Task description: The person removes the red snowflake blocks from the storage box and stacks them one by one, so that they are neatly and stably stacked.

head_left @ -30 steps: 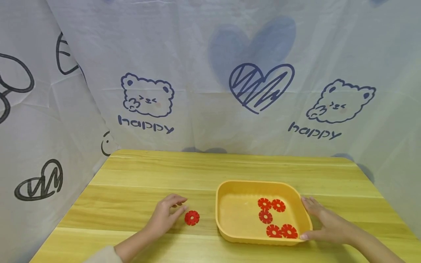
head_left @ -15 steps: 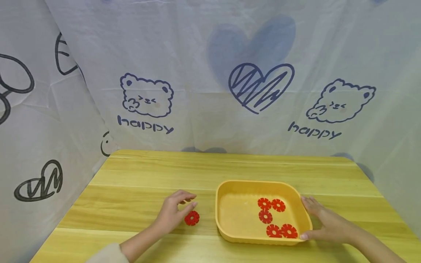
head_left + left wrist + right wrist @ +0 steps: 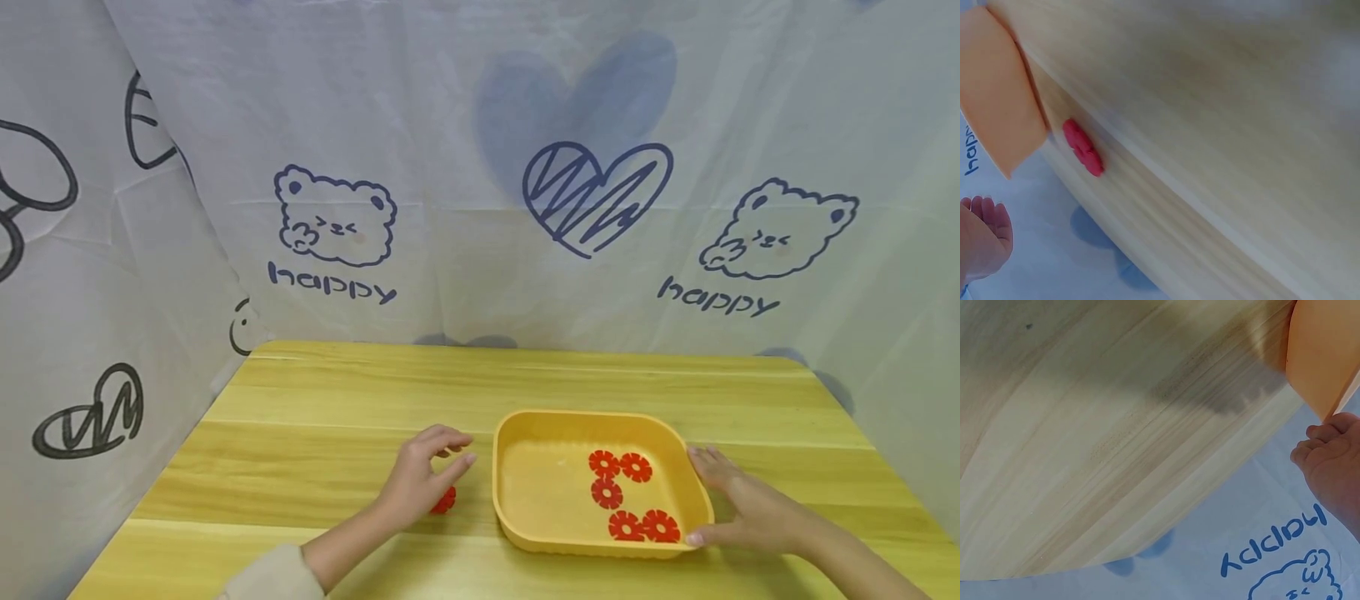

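My left hand hovers over the table just left of the yellow plastic basin, fingers bent loosely with nothing between them. Partly hidden below it lies a red snowflake building disc, seen apart from the hand in the left wrist view, where the disc lies flat on the wood. My right hand holds the basin's right end, thumb at the near corner of the rim and fingers along the side. Several red snowflake discs lie in the basin's right half.
The wood-grain table reaches back to a white cloth printed with bears, hearts and the word happy. More of this cloth hangs at the left side. The basin's wall rises close to the loose disc.
My left hand has moved right, past the loose red disc and toward the basin, now covering part of the disc. The disc, the basin and my right hand stay in place.
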`<state>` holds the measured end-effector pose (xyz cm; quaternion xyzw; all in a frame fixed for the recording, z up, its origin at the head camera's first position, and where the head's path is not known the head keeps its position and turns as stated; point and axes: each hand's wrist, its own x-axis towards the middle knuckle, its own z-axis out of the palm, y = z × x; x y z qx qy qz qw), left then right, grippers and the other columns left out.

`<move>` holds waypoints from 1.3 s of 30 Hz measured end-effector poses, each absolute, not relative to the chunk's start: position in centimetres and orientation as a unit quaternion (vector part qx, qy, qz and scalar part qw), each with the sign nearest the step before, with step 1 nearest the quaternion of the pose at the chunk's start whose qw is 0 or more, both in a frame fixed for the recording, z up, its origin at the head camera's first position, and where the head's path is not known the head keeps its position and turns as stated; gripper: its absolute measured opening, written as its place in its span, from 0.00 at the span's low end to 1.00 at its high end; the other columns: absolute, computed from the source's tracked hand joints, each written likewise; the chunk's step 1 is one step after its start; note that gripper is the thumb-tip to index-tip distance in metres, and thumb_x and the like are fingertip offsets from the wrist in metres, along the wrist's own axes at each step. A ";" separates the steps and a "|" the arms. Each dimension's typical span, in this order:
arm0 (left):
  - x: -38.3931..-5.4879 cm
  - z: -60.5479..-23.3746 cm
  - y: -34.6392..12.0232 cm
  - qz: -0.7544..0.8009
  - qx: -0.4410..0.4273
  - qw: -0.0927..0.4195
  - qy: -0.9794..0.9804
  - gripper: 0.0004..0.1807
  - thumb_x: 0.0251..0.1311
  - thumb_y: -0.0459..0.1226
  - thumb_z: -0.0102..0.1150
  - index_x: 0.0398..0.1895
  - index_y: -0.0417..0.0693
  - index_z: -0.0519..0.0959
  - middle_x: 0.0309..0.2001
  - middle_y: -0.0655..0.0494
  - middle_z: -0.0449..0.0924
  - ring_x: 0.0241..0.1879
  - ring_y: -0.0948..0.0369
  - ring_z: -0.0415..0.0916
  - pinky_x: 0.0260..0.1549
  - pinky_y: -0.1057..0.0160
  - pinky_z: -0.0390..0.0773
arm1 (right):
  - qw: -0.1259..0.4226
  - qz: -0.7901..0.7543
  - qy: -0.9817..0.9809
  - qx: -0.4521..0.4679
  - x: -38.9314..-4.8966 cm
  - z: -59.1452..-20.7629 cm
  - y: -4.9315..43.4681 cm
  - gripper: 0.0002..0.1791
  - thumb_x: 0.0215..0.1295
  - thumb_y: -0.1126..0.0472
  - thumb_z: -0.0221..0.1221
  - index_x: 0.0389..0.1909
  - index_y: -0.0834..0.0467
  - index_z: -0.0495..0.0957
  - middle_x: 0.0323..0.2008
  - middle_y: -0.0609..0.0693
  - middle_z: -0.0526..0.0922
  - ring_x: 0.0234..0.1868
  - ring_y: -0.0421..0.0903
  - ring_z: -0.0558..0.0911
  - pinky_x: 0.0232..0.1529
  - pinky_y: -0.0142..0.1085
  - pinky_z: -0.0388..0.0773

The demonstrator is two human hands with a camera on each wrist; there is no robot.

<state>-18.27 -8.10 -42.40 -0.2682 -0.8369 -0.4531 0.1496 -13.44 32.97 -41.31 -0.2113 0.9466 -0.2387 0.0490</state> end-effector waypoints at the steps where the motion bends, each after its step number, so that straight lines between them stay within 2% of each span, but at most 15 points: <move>1: -18.3 -42.3 -7.9 -0.453 -0.270 0.150 -0.836 0.10 0.55 0.34 0.63 0.39 0.38 0.81 0.37 0.50 0.82 0.36 0.58 0.78 0.37 0.64 0.80 | 0.048 -0.238 0.947 -0.212 -13.4 -41.3 33.0 0.56 0.44 0.46 0.69 0.65 0.77 0.52 0.66 0.75 0.51 0.62 0.78 0.51 0.49 0.06 0.26; 11: -18.4 -41.7 -5.7 -0.460 -0.286 0.146 -0.828 0.10 0.55 0.35 0.62 0.39 0.39 0.81 0.37 0.50 0.82 0.37 0.58 0.78 0.37 0.65 0.80 | 0.043 -0.220 0.951 -0.215 -13.7 -41.1 32.9 0.57 0.43 0.44 0.69 0.64 0.77 0.54 0.65 0.74 0.53 0.62 0.78 0.52 0.49 0.06 0.26; 17: -18.5 -41.6 -4.3 -0.467 -0.308 0.140 -0.817 0.11 0.56 0.35 0.62 0.39 0.37 0.81 0.37 0.46 0.82 0.37 0.54 0.79 0.37 0.61 0.81 | 0.041 -0.221 0.949 -0.219 -13.7 -41.0 32.9 0.57 0.43 0.44 0.69 0.64 0.77 0.54 0.65 0.74 0.53 0.62 0.78 0.52 0.50 0.07 0.26; 22: -18.6 -41.7 -3.3 -0.473 -0.316 0.133 -0.812 0.11 0.56 0.35 0.61 0.40 0.37 0.81 0.37 0.47 0.81 0.37 0.54 0.78 0.37 0.63 0.81 | 0.040 -0.230 0.947 -0.222 -13.6 -40.9 33.0 0.56 0.44 0.45 0.69 0.64 0.77 0.54 0.66 0.75 0.52 0.64 0.76 0.49 0.51 0.06 0.26; 30: -18.6 -41.5 -1.5 -0.478 -0.315 0.108 -0.813 0.12 0.57 0.35 0.61 0.42 0.37 0.81 0.39 0.46 0.81 0.39 0.55 0.78 0.39 0.61 0.80 | 0.044 -0.239 0.945 -0.220 -13.5 -41.2 33.1 0.56 0.44 0.46 0.69 0.64 0.77 0.53 0.66 0.75 0.51 0.64 0.77 0.48 0.51 0.06 0.26; 37: -18.5 -41.8 0.2 -0.477 -0.317 0.081 -0.815 0.12 0.59 0.37 0.59 0.43 0.38 0.81 0.40 0.46 0.81 0.40 0.55 0.78 0.40 0.65 0.80 | 0.040 -0.234 0.946 -0.219 -13.4 -41.3 33.1 0.57 0.44 0.45 0.69 0.64 0.76 0.53 0.66 0.75 0.52 0.64 0.77 0.49 0.51 0.07 0.26; 39: -18.4 -41.9 0.8 -0.482 -0.314 0.065 -0.816 0.12 0.60 0.37 0.59 0.43 0.39 0.81 0.40 0.47 0.81 0.41 0.56 0.78 0.40 0.66 0.79 | 0.040 -0.236 0.947 -0.216 -13.3 -41.4 33.2 0.57 0.43 0.44 0.69 0.65 0.76 0.53 0.66 0.74 0.51 0.70 0.66 0.41 0.52 0.07 0.26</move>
